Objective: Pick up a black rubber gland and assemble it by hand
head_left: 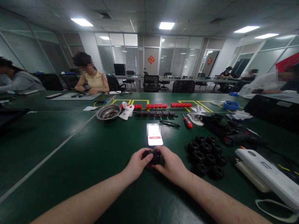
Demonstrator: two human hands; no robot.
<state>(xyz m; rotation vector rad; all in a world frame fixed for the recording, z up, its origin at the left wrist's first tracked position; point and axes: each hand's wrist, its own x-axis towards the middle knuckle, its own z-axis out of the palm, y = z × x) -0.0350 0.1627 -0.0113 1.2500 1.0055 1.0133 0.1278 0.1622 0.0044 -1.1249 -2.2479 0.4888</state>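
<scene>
My left hand (pixel 137 164) and my right hand (pixel 170 164) meet over the green table (pixel 77 155), both closed round a small black round part (pixel 154 157). The part looks like the black wheels (pixel 206 155) piled just to the right of my right hand. A phone (pixel 154 134) with a lit screen lies flat right beyond my hands.
Further back lie a metal bowl (pixel 108 112), a white tool (pixel 126 111), red part strips (pixel 157 105), a red-handled screwdriver (pixel 187 121) and black power tools (pixel 230 132). A white device (pixel 268 171) lies at the right. Other people sit at far tables.
</scene>
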